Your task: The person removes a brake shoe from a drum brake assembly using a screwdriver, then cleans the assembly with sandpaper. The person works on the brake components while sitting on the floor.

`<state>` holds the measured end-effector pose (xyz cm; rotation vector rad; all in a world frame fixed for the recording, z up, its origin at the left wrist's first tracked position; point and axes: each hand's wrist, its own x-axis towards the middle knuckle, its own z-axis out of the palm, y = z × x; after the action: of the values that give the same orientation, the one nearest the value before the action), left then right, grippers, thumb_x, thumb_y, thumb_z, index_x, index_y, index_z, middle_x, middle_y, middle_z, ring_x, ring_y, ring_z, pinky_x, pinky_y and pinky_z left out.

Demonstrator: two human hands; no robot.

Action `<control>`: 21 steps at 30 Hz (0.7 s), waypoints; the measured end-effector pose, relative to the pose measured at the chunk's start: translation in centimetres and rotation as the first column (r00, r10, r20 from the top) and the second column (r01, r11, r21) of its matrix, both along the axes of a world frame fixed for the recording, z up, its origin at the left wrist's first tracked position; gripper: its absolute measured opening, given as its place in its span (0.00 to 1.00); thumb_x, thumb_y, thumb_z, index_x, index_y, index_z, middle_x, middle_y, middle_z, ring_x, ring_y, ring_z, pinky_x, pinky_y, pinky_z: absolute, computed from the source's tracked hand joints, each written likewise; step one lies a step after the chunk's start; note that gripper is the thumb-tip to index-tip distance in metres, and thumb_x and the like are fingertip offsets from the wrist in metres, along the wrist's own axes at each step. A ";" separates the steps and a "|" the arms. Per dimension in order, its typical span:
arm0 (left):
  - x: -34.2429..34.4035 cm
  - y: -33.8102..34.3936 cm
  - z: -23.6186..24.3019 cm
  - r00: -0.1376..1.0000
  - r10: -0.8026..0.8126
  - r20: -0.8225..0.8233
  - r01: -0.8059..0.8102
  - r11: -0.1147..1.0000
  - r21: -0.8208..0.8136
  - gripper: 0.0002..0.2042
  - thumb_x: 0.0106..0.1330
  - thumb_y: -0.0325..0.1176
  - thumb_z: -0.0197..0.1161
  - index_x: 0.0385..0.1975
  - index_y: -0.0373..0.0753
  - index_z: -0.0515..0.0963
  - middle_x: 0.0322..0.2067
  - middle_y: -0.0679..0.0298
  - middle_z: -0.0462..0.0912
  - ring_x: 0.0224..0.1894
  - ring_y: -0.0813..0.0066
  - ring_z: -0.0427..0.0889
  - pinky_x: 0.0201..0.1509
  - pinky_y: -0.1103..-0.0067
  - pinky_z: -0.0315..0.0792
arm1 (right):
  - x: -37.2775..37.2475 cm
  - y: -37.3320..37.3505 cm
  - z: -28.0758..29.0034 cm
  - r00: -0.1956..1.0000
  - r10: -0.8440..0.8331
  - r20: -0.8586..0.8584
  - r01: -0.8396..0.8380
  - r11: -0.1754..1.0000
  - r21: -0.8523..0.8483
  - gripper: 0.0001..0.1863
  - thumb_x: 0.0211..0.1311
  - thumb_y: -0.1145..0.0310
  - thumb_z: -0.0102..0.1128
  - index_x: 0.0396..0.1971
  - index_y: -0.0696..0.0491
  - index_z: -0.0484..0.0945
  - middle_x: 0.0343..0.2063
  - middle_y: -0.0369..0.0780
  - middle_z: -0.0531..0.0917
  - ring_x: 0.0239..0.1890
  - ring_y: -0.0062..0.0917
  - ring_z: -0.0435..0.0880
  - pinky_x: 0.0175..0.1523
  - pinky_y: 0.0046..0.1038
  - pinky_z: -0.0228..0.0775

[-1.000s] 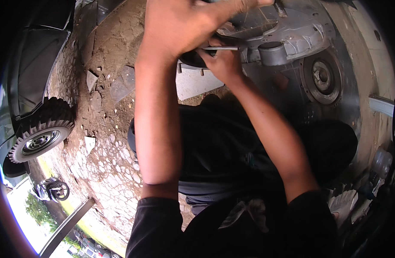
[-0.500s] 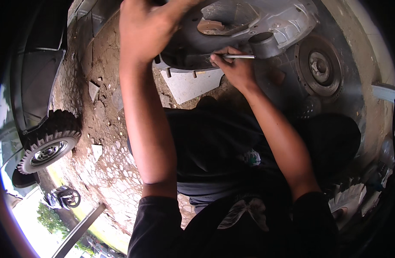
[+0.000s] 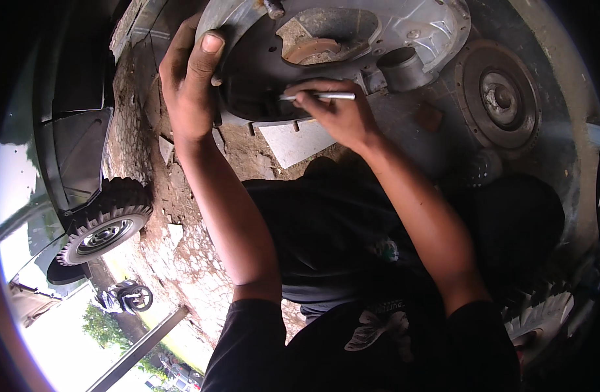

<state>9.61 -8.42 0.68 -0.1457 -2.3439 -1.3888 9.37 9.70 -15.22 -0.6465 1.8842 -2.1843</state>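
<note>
- housing (image 3: pixel 352 70): top centre of the frame; looks like heavy, stiff metal, best held by its rim
- left hand (image 3: pixel 192 91): clamped on the housing's left rim
- right hand (image 3: pixel 342 117): pinching the rod (image 3: pixel 336 95), upper centre; probably light, rigid, best held mid-shaft

The metal housing (image 3: pixel 257 62) was directly before the person, between the two forearms' reach. The left hand (image 3: pixel 192 88) was on its left rim, and the right hand (image 3: pixel 339 114) was at its near side with the rod (image 3: pixel 336 96) in its fingers, across the lower face. A flat sheet (image 3: pixel 297 145) lay on the ground (image 3: pixel 190 255) between housing and legs. To the housing's right, apart from it, lay a round disc (image 3: pixel 468 91). Toward the ground's left edge stood a wheel (image 3: pixel 104 236), with a motorcycle (image 3: pixel 133 297) behind it, near a post (image 3: pixel 143 346).
</note>
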 end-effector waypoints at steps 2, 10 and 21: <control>-0.3 0.1 0.0 1.000 -0.006 -0.013 0.007 1.000 0.010 0.29 0.77 0.54 0.65 0.60 0.32 0.83 0.47 0.63 0.87 0.49 0.74 0.80 0.57 0.78 0.70 | 0.7 -0.9 0.6 0.991 -0.044 -0.128 0.034 0.996 -0.086 0.10 0.78 0.71 0.68 0.52 0.55 0.92 0.40 0.40 0.95 0.40 0.19 0.92 0.45 0.23 0.84; -1.2 -3.5 -0.5 0.999 0.023 0.032 -0.021 0.998 -0.055 0.32 0.80 0.58 0.59 0.60 0.28 0.82 0.50 0.59 0.84 0.53 0.70 0.79 0.63 0.74 0.68 | 2.7 -4.2 -1.2 0.921 -0.236 -0.310 0.193 0.968 -0.163 0.09 0.72 0.76 0.71 0.49 0.55 0.92 0.44 0.44 0.95 0.47 0.33 0.96 0.51 0.32 0.88; -0.8 -1.2 0.1 0.998 0.018 0.054 -0.018 1.000 -0.002 0.27 0.78 0.55 0.63 0.57 0.32 0.85 0.44 0.66 0.86 0.45 0.77 0.77 0.53 0.78 0.68 | 3.2 -3.6 3.1 0.908 -0.240 -0.344 0.210 0.970 -0.121 0.11 0.69 0.77 0.73 0.48 0.53 0.92 0.42 0.43 0.95 0.41 0.34 0.96 0.44 0.31 0.87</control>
<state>8.79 -9.63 0.80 -0.0885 -2.3844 -1.3994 12.55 6.08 -12.07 -0.9405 2.1476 -2.4332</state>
